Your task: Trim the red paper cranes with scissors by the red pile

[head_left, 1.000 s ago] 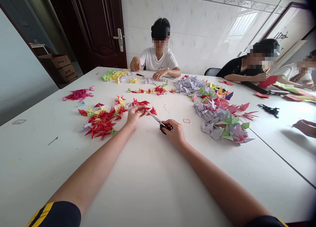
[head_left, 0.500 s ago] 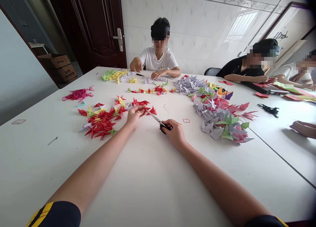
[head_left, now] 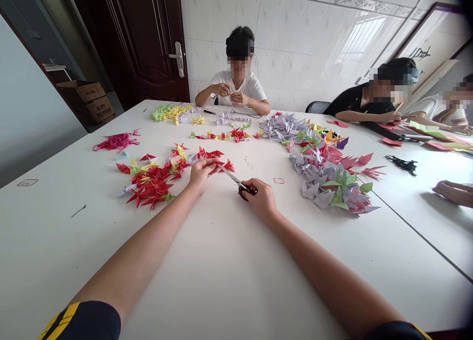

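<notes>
My right hand (head_left: 261, 198) is closed around the black handles of a pair of scissors (head_left: 233, 177). The blades look nearly together and point up and left, with their tips at the fingers of my left hand (head_left: 202, 175). That left hand is closed in a pinch among folded paper cranes; what lies between its fingertips is too small to make out. A red paper crane (head_left: 226, 166) lies just right of the fingertips. Left of the hand spreads a pile of red, yellow and white paper cranes (head_left: 155, 182).
A large heap of grey, pink and green cranes (head_left: 321, 172) lies to the right. Pink cord (head_left: 117, 141) lies at left, black cord (head_left: 402, 164) at right. Across the white table (head_left: 221, 261) a person (head_left: 238, 86) sits; other people sit at the right.
The person across the table has raised both hands off the tabletop and brought them together before the chest. My own hands and the scissors have hardly moved.
</notes>
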Motion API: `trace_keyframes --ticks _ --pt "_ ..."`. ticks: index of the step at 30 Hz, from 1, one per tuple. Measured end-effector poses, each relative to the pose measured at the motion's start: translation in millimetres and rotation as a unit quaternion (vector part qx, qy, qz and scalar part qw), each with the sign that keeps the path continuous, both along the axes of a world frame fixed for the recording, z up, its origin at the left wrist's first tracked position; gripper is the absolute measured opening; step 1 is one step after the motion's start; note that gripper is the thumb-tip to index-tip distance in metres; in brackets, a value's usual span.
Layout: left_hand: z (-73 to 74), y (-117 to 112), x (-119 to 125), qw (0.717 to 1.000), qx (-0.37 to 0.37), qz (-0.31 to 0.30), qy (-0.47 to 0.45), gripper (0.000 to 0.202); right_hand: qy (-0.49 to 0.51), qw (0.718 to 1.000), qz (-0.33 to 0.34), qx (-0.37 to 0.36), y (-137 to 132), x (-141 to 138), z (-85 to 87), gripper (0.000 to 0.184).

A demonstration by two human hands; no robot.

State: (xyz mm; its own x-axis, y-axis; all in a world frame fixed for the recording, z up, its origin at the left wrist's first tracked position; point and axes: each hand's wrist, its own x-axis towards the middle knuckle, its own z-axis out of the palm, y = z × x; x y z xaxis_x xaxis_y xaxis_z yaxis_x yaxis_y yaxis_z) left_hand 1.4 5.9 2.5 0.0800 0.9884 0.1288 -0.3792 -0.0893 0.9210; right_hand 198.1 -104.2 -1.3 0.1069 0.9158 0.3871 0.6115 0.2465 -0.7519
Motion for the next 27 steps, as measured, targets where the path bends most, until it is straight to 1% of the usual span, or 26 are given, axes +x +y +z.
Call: trace_keyframes --ticks 27 --pt "2.5 -1.7 -0.3 1.000 -0.010 0.001 0.002 0.020 0.016 1.000 0.001 -0.014 0.5 0.2 0.9 0.020"
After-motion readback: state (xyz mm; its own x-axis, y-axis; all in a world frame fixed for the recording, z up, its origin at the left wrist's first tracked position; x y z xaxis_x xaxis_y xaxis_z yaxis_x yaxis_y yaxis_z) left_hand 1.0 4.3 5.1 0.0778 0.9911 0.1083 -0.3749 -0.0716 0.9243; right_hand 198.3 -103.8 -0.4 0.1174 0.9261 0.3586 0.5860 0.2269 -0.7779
